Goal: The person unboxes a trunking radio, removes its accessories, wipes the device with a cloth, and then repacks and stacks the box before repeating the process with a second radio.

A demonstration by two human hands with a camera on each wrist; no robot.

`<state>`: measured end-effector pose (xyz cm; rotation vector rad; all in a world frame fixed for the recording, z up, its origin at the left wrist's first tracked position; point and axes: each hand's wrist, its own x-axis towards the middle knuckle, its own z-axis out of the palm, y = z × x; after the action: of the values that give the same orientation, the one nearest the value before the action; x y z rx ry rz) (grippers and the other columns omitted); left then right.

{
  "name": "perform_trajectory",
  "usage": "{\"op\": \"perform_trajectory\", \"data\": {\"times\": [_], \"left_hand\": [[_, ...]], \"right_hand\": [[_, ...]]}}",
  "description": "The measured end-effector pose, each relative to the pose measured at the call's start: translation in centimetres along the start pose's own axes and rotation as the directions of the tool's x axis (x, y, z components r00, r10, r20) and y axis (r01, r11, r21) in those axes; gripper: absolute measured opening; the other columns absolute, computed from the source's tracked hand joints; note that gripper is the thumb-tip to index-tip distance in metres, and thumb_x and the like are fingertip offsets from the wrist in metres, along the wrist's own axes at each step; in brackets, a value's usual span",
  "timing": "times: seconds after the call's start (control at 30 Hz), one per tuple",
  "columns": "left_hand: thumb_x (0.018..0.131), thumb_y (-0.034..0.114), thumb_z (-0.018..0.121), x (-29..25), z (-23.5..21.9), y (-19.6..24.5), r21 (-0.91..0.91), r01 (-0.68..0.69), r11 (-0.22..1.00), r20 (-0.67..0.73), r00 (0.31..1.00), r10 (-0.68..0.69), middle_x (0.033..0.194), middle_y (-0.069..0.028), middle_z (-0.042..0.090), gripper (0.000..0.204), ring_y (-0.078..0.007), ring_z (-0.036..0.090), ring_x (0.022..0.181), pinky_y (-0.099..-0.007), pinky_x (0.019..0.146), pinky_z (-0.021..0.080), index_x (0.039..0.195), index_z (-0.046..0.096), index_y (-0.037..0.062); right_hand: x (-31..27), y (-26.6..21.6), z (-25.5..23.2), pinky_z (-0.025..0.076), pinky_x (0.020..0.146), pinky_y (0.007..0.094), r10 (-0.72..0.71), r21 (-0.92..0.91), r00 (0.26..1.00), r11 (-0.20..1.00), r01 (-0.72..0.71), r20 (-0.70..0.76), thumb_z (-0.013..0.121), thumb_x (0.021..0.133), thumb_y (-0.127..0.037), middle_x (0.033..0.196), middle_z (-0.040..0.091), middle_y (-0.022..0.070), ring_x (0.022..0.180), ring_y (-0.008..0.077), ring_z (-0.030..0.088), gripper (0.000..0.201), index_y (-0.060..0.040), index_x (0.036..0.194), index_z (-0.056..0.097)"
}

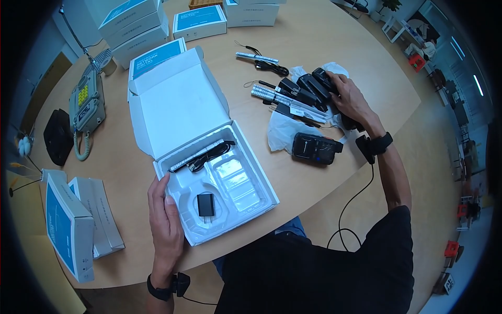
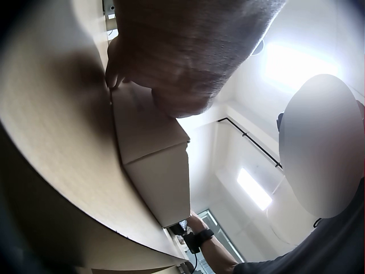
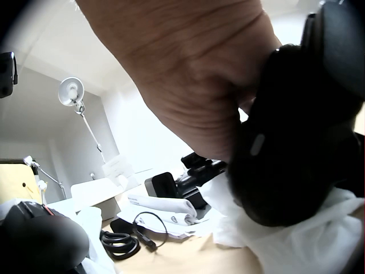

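Observation:
In the head view an open white box [image 1: 209,183] holds a charger plug [image 1: 205,204] and a bundled black cable [image 1: 209,156] in its plastic tray. My left hand [image 1: 167,225] lies along the box's left wall, fingers fairly straight; the left wrist view shows my hand [image 2: 171,51] touching the box side [image 2: 157,171]. Across the table, my right hand [image 1: 353,99] has its fingers over a black device [image 1: 324,79] at the pile's far right. In the right wrist view, large dark shapes [image 3: 291,148] hide the fingertips of my right hand [image 3: 194,74].
Near the right hand lie a black handheld unit [image 1: 316,148], white wrapping [image 1: 285,131], wrapped cables and several black parts. Stacked boxes [image 1: 138,31] stand at the back left. A telephone [image 1: 86,102] and more boxes [image 1: 68,225] are on the left.

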<state>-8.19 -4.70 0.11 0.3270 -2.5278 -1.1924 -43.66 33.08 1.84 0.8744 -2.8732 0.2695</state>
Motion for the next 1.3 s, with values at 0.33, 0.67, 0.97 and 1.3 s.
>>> {"op": "perform_trajectory", "data": {"times": [0.33, 0.67, 0.97, 1.3], "left_hand": [[0.11, 0.013, 0.034, 0.0, 0.0, -0.1, 0.005, 0.012, 1.0, 0.005, 1.0, -0.012, 0.144, -0.025, 0.046, 0.041, -0.0358, 0.046, 0.136, -0.0411, 0.115, 0.033, 0.146, 0.047, -0.0036], [0.111, 0.013, 0.034, -0.1, 0.0, -0.1, 0.015, 0.013, 1.0, 0.005, 1.0, -0.013, 0.145, -0.0252, 0.046, 0.042, -0.0365, 0.045, 0.137, -0.0411, 0.116, 0.032, 0.147, 0.046, -0.0037], [0.111, 0.015, 0.033, -0.2, 0.2, 0.0, -0.015, 0.038, 0.999, -0.01, 0.999, -0.038, 0.145, -0.0184, 0.049, 0.042, -0.0287, 0.044, 0.138, -0.0385, 0.118, 0.028, 0.147, 0.046, -0.0001], [0.11, 0.014, 0.032, -0.4, 0.5, -0.7, -0.021, 0.011, 1.0, -0.009, 1.0, -0.011, 0.147, -0.0244, 0.046, 0.043, -0.035, 0.044, 0.139, -0.0414, 0.117, 0.03, 0.147, 0.046, -0.0024]], "right_hand": [[-0.7, -5.0, -2.6, 0.053, 0.091, 0.0443, 0.042, 0.116, 0.999, 0.992, -0.041, -0.005, 0.069, 0.093, -0.02, 0.117, 0.066, 0.0186, 0.105, 0.0358, 0.066, 0.034, -0.0021, 0.123, 0.065], [-0.1, -4.6, -1.2, 0.053, 0.087, 0.0445, -0.013, 0.165, 0.997, 0.986, 0.026, -0.082, 0.065, 0.096, -0.017, 0.113, 0.066, 0.0204, 0.1, 0.0379, 0.067, 0.03, 0.0012, 0.119, 0.066], [0.0, -4.8, -1.0, 0.053, 0.086, 0.0441, -0.002, 0.193, 0.997, 0.981, 0.018, -0.08, 0.062, 0.098, -0.018, 0.111, 0.067, 0.0209, 0.097, 0.0374, 0.067, 0.029, 0.0023, 0.118, 0.066], [-6.3, -2.4, -4.2, 0.051, 0.093, 0.0448, 0.155, 0.048, 0.965, 0.988, -0.148, -0.211, 0.065, 0.098, -0.031, 0.117, 0.066, 0.019, 0.11, 0.0361, 0.064, 0.039, -0.0019, 0.123, 0.067]]}}
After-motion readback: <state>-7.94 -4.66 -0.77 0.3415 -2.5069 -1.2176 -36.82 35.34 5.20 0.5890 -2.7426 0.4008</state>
